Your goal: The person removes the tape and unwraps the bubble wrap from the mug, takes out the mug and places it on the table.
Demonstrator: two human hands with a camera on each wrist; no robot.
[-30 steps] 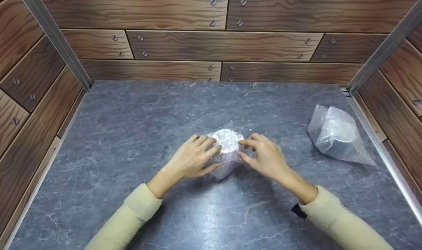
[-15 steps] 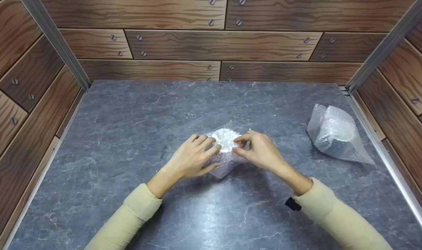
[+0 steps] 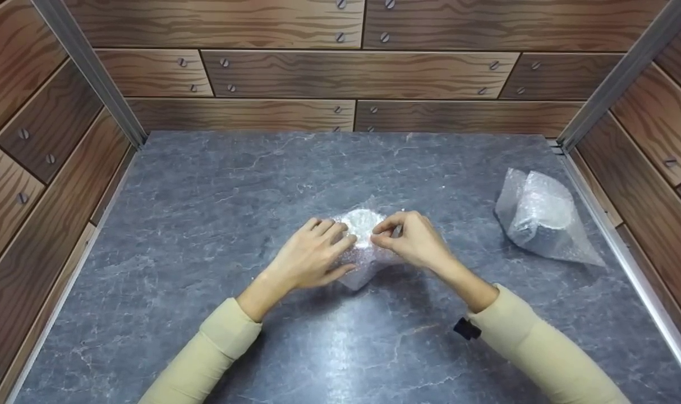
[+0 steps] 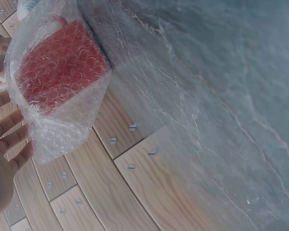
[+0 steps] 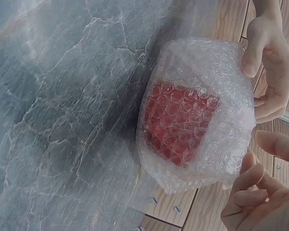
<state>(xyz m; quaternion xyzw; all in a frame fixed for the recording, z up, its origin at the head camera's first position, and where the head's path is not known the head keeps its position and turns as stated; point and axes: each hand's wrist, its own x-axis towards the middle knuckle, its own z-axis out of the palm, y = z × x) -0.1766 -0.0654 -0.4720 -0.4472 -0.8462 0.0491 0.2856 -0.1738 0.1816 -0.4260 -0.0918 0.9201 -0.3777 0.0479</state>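
In the head view a bubble-wrapped bundle (image 3: 366,264) with a round whitish top stands mid-table. Through the wrap, a red mug (image 4: 62,65) with a looped handle shows in the left wrist view. My left hand (image 3: 312,252) rests against the bundle's left side, its fingers spread over the top edge and the thumb in front. My right hand (image 3: 413,241) pinches the bubble wrap (image 5: 226,144) at the top's right edge between thumb and index finger. The right wrist view shows its other fingers curled.
Another bubble-wrapped bundle (image 3: 548,216) lies at the table's right side. The grey marbled table (image 3: 251,174) is bounded by wood-patterned walls (image 3: 284,73) and metal edge rails (image 3: 632,275).
My right hand has moved left onto the bundle's top, and its thumb and index finger have drawn closer together. The left hand and the bundle stay in place.
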